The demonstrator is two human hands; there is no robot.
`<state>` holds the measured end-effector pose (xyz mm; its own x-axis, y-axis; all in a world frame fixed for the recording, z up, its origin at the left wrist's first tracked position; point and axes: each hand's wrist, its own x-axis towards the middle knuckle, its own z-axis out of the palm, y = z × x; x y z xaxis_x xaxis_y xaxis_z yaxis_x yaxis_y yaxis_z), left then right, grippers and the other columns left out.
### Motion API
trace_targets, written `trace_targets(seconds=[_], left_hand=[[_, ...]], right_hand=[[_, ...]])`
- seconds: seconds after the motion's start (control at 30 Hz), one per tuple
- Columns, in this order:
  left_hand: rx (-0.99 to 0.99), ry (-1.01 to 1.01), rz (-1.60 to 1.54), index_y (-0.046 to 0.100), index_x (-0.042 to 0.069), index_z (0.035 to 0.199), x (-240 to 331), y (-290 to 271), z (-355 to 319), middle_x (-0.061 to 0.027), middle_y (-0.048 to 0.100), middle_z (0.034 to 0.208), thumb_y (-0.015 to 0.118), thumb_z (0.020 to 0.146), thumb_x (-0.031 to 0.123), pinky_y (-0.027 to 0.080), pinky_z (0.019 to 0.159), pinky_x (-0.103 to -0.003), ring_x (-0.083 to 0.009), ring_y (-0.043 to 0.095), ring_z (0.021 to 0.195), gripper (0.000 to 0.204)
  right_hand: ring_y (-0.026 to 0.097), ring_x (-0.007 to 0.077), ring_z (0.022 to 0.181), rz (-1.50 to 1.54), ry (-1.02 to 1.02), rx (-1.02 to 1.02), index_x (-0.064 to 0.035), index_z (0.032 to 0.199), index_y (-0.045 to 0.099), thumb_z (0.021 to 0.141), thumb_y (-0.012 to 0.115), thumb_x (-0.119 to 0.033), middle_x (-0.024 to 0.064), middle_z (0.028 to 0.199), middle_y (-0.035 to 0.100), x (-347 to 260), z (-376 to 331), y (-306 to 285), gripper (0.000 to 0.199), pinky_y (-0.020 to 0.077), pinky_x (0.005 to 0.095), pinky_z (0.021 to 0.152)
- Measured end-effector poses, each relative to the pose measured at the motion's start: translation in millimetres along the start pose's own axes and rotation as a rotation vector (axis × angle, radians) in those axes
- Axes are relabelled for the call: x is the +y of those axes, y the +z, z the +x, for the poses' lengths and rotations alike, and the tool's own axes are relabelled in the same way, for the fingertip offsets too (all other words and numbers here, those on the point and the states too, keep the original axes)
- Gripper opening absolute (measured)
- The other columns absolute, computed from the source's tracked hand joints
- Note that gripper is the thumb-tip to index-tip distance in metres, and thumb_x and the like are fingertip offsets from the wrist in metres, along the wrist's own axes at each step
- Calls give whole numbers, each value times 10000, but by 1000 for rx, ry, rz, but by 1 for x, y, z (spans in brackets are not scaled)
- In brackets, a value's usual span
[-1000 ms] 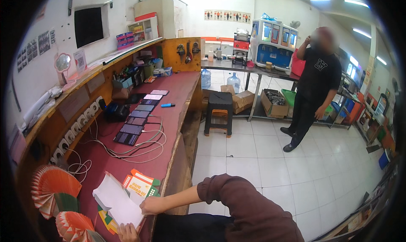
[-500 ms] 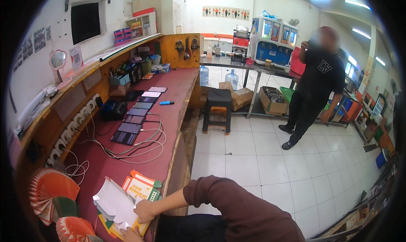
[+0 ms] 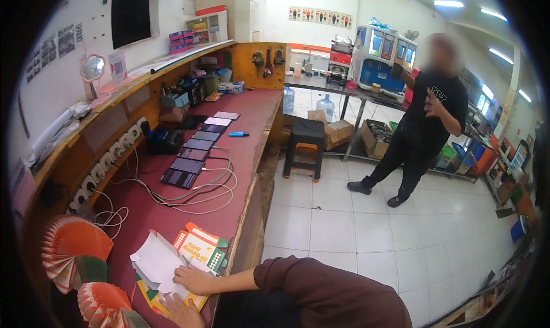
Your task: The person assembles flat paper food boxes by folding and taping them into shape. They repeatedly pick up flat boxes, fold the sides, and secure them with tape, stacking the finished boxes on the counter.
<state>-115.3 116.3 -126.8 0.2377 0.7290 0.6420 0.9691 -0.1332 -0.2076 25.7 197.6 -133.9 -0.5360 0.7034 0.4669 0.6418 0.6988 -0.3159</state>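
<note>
A partly folded carton (image 3: 153, 258), white inside with a printed orange, yellow and green outside, lies on the red counter in front of me. My right hand (image 3: 196, 279) rests on its near right part with fingers stretched out, pressing on the card. Below it, my left hand (image 3: 182, 313) lies with fingers spread on the carton's yellow near edge, partly cut off by the picture's lower rim. Just beyond my right hand is another flat printed carton (image 3: 200, 246), partly covered by the first. Neither hand is wrapped round anything.
Several phones (image 3: 188, 165) lie in a row on the counter, with white cables (image 3: 220, 199) beside them. Fanned stacks of orange cartons (image 3: 77, 245) stand at the near left. A black stool (image 3: 305, 144) is beyond the counter. A person (image 3: 432, 113) stands at the right, holding a dark cup-like thing.
My hands have flattened on the carton, the left fingers now spread. The person at the right has stepped, lowered the raised dark thing from head height and lifted the other hand. My view has shifted slightly.
</note>
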Motion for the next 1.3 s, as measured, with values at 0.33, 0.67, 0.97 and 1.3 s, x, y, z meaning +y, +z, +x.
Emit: trace_targets(seconds=[0.33, 0.67, 0.97, 1.3], left_hand=[[-395, -70, -612, 570, 25, 916, -15, -47, -22, -130, 535, 856, 667, 739, 108, 394, 795, -431, -326, 510, 880, 218], [-577, -569, -646, 609, 16, 759, -1, -48, -15, -184, 629, 776, 665, 754, 474, 469, 636, -449, -370, 608, 765, 462], [-723, -528, -487, 620, 69, 808, -8, -52, -3, -134, 642, 814, 650, 748, 518, 493, 680, -427, -316, 628, 809, 454], [-482, -84, -694, 571, 31, 585, -33, -31, -16, -99, 550, 541, 747, 687, 299, 367, 575, -374, -240, 508, 515, 337]], right_hand=[[532, 282, 873, -13, -133, -250, -59, 831, 557, 818, 579, -353, 101, 900, 536, 8, -54, -60, 295, 460, 403, 726], [618, 359, 770, 106, 224, -464, -5, 833, 640, 773, 665, -406, 184, 789, 638, 11, -77, -73, 406, 491, 438, 688], [647, 338, 744, -65, 208, -684, -43, 897, 646, 741, 619, -589, 159, 785, 656, 1, -51, -87, 569, 518, 431, 660], [608, 332, 764, 229, 83, -236, -85, 1011, 496, 766, 684, -420, 129, 818, 586, 4, -103, -55, 456, 481, 418, 643]])
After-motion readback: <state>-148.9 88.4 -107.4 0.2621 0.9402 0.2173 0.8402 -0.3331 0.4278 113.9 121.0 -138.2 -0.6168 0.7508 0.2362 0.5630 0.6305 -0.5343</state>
